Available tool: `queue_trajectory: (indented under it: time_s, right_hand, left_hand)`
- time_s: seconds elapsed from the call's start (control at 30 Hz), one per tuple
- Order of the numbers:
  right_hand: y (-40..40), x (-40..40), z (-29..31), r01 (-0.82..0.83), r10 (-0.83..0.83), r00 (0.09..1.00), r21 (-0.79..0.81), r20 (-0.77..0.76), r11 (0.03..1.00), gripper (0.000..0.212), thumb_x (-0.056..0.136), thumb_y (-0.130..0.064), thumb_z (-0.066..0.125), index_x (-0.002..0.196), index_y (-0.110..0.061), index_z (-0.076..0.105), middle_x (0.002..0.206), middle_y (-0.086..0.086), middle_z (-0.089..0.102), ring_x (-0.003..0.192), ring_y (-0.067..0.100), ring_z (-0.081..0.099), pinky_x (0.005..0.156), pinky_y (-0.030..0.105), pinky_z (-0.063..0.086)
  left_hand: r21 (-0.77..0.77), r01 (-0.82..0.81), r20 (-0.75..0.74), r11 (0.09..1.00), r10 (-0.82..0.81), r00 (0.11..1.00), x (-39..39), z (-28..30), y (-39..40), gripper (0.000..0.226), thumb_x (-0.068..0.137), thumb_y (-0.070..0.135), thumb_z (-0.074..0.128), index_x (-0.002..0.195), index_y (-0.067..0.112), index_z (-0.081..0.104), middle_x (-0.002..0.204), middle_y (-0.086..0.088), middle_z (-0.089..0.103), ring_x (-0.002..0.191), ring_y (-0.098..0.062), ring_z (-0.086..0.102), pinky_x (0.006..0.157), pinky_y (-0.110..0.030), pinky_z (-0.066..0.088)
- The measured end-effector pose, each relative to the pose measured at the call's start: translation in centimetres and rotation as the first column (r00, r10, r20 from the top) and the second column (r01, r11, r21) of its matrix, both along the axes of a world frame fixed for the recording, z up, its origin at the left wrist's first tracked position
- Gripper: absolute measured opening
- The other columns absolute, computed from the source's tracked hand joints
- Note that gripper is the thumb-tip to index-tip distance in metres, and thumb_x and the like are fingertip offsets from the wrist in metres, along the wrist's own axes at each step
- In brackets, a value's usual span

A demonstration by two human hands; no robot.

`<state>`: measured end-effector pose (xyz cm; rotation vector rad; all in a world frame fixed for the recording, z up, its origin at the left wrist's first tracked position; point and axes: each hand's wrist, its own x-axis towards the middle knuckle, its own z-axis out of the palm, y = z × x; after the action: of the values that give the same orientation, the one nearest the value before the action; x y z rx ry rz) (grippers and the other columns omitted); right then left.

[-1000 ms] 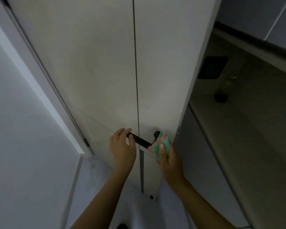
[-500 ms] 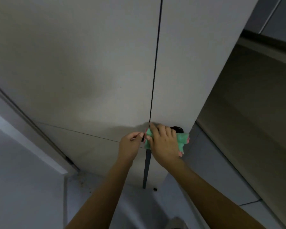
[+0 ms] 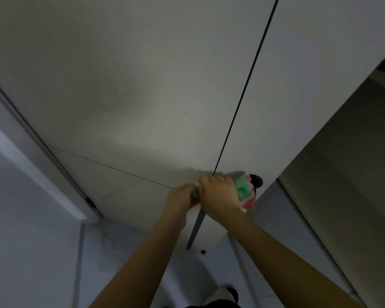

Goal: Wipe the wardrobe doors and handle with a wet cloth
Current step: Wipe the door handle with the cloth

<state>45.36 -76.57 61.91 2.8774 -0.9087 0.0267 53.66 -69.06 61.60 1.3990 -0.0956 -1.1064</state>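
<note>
Wiping grip: right hand (image 3: 218, 196) wraps soft cloth (image 3: 244, 192) around handle (image 3: 256, 181).
Left hand (image 3: 180, 200): pinches cloth's end beside it.
Handling: limp, wet, probably slippery; bunch firmly.

— What covered the arms?
— Nothing: both forearms were bare to the frame edge, left hand (image 3: 180, 200) and right hand (image 3: 218, 196) ungloved. No rings or watch were discernible.
</note>
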Motion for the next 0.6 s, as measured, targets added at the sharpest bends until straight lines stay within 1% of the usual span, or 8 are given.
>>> queue_trajectory:
  time_s: [0.1, 0.17, 0.23, 0.33, 0.4, 0.47, 0.53, 0.6]
  right_hand:
    - [-0.7, 0.2, 0.5, -0.077, 0.079, 0.993, 0.025, -0.085, 0.997, 0.028, 0.096, -0.043, 0.044, 0.107, -0.019, 0.051, 0.105, 0.004, 0.062, 0.097, 0.024, 0.057, 0.088, 0.037, 0.038]
    - [-1.3, -0.4, 0.4, -0.060, 0.061, 0.998, 0.049, -0.020, 0.997, 0.034, 0.099, -0.048, 0.036, 0.103, -0.019, 0.054, 0.100, 0.002, 0.062, 0.095, 0.023, 0.057, 0.089, 0.036, 0.040]
    - [-1.1, -0.3, 0.2, 0.001, -0.003, 0.999, 0.042, 0.035, 0.999, 0.038, 0.100, -0.047, 0.032, 0.097, -0.018, 0.056, 0.089, 0.002, 0.061, 0.085, 0.022, 0.057, 0.079, 0.032, 0.043]
    - [-1.0, 0.9, 0.6, 0.087, -0.081, 0.991, 0.051, -0.102, 0.995, 0.029, 0.100, -0.036, 0.039, 0.083, -0.016, 0.051, 0.068, 0.000, 0.049, 0.068, 0.020, 0.055, 0.060, 0.029, 0.041]
    - [-1.2, 1.2, 0.8, 0.025, -0.010, 0.980, 0.074, -0.197, 0.997, 0.016, 0.098, -0.025, 0.048, 0.092, -0.012, 0.055, 0.082, 0.003, 0.058, 0.078, 0.023, 0.062, 0.064, 0.033, 0.049]
    - [-1.8, 1.0, 0.7, -0.032, 0.049, 0.986, 0.108, -0.162, 0.994, 0.019, 0.098, -0.024, 0.048, 0.105, -0.008, 0.054, 0.100, 0.007, 0.062, 0.087, 0.025, 0.063, 0.073, 0.037, 0.053]
    - [-2.2, 0.6, 0.9, -0.060, 0.079, 0.991, 0.173, -0.105, 0.983, 0.023, 0.098, -0.029, 0.047, 0.107, -0.008, 0.053, 0.103, 0.008, 0.062, 0.086, 0.023, 0.061, 0.074, 0.037, 0.052]
    - [-1.8, 0.4, 1.2, -0.018, 0.038, 0.996, 0.245, -0.075, 0.969, 0.023, 0.097, -0.033, 0.045, 0.095, -0.012, 0.055, 0.096, 0.006, 0.062, 0.083, 0.021, 0.059, 0.071, 0.033, 0.049]
  left_hand:
    - [0.102, -0.006, -0.017, 0.995, 0.007, 1.000, 0.3, 0.3, -0.1, 0.018, 0.097, 0.009, 0.048, 0.082, 0.008, 0.058, 0.093, -0.014, 0.061, 0.079, -0.018, 0.058, 0.071, -0.025, 0.049]
    - [0.134, 0.013, 0.042, 0.991, -0.019, 0.999, 0.4, 0.1, -0.1, 0.016, 0.098, 0.014, 0.048, 0.087, 0.012, 0.059, 0.101, -0.011, 0.063, 0.083, -0.015, 0.059, 0.069, -0.024, 0.049]
    - [0.126, -0.014, 0.069, 0.992, 0.005, 0.998, 0.6, -0.1, 0.0, 0.014, 0.098, 0.018, 0.048, 0.097, 0.011, 0.060, 0.101, -0.006, 0.062, 0.085, -0.015, 0.060, 0.073, -0.026, 0.049]
    - [0.101, -0.028, 0.063, 0.995, 0.022, 0.998, 0.6, 0.2, 0.3, 0.015, 0.099, 0.018, 0.046, 0.103, 0.011, 0.058, 0.092, 0.000, 0.060, 0.084, -0.014, 0.059, 0.074, -0.025, 0.049]
    - [0.092, 0.000, 0.077, 0.996, -0.007, 0.997, 0.4, 0.5, 0.3, 0.015, 0.099, 0.017, 0.043, 0.102, 0.013, 0.057, 0.091, 0.001, 0.060, 0.081, -0.012, 0.058, 0.069, -0.022, 0.047]
    - [0.078, 0.020, 0.082, 0.997, -0.026, 0.996, 0.2, 0.6, 0.2, 0.018, 0.100, 0.016, 0.041, 0.105, 0.012, 0.058, 0.095, -0.002, 0.063, 0.082, -0.013, 0.060, 0.067, -0.022, 0.046]
    - [0.069, 0.025, 0.074, 0.997, -0.030, 0.997, 0.1, 0.5, 0.2, 0.019, 0.099, 0.017, 0.041, 0.107, 0.012, 0.058, 0.098, -0.003, 0.064, 0.083, -0.013, 0.061, 0.066, -0.022, 0.045]
    - [0.059, 0.010, 0.063, 0.998, -0.013, 0.998, 0.1, 0.5, 0.2, 0.018, 0.099, 0.017, 0.043, 0.108, 0.011, 0.057, 0.094, 0.000, 0.062, 0.081, -0.010, 0.060, 0.064, -0.021, 0.044]
